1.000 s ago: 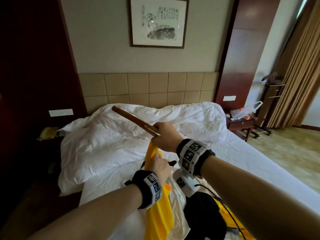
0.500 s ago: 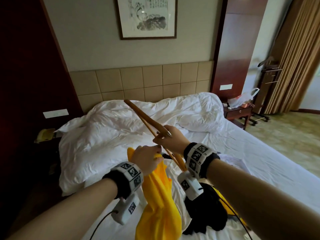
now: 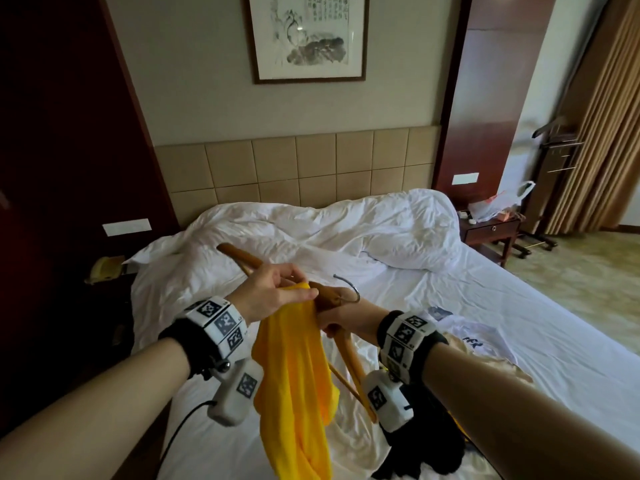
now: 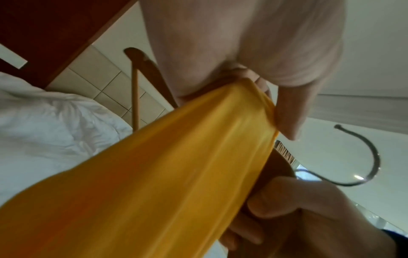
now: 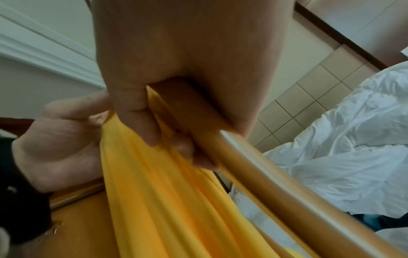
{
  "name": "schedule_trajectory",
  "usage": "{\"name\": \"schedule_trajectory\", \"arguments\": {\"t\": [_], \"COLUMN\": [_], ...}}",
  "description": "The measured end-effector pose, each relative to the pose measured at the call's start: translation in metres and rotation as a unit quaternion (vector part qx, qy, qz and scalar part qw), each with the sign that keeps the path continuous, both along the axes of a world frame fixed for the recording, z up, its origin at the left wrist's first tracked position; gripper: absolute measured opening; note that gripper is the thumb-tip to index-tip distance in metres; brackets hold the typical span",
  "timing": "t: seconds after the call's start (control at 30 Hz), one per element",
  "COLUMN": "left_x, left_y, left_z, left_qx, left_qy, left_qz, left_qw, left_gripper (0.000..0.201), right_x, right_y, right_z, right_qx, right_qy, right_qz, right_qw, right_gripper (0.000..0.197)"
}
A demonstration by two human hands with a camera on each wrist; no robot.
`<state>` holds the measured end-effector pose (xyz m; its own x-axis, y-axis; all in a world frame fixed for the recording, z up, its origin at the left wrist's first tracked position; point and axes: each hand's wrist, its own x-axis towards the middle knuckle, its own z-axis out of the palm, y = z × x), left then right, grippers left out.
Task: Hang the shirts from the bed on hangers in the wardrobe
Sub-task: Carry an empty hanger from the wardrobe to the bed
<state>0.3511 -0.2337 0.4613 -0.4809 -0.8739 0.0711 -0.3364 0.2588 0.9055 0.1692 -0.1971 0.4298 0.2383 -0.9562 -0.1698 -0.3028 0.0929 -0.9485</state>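
two hands: both were busy at frame centre.
left hand: pinched shirt edge against hanger.
right hand: gripped hanger neck.
change: hanger had tipped, hook now out to the right.
meaning: shirt likely being threaded on; wardrobe step not yet begun.

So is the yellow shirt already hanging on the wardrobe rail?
No: the yellow shirt is over the bed, pinched by the left hand against the wooden hanger gripped by the right hand.
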Motion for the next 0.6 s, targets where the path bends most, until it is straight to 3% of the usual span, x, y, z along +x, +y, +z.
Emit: {"name": "schedule_trajectory", "arguments": {"t": [0.17,0.23,0.3,0.4,0.53,0.6], "left_x": [0.016,0.019,0.023,0.026,0.029,0.031], "left_y": [0.003,0.004,0.005,0.008,0.008,0.004], "left_z": [0.012,0.016,0.017,0.018,0.026,0.031], "left_qx": [-0.010,-0.025,-0.042,-0.086,-0.114,-0.135], "left_qy": [-0.016,-0.043,-0.103,-0.173,-0.128,-0.119], "left_qz": [-0.011,-0.055,-0.112,-0.134,-0.107,-0.093], "left_qw": [1.000,0.997,0.988,0.972,0.979,0.979], "left_gripper": [0.017,0.012,0.007,0.011,0.010,0.010], "right_x": [0.003,0.007,0.013,0.019,0.024,0.028], "right_y": [0.002,0.003,-0.001,-0.004,-0.002,0.001], "right_z": [-0.014,-0.016,-0.014,-0.004,-0.008,-0.020], "right_qx": [0.024,0.016,0.003,-0.013,0.043,0.064], "right_qy": [0.047,0.023,-0.023,-0.114,-0.181,-0.146], "right_qz": [0.069,0.067,0.034,-0.006,0.046,0.080], "right_qw": [0.996,0.997,0.999,0.993,0.982,0.984], "right_gripper": [0.023,0.016,0.026,0.018,0.033,0.040]}}
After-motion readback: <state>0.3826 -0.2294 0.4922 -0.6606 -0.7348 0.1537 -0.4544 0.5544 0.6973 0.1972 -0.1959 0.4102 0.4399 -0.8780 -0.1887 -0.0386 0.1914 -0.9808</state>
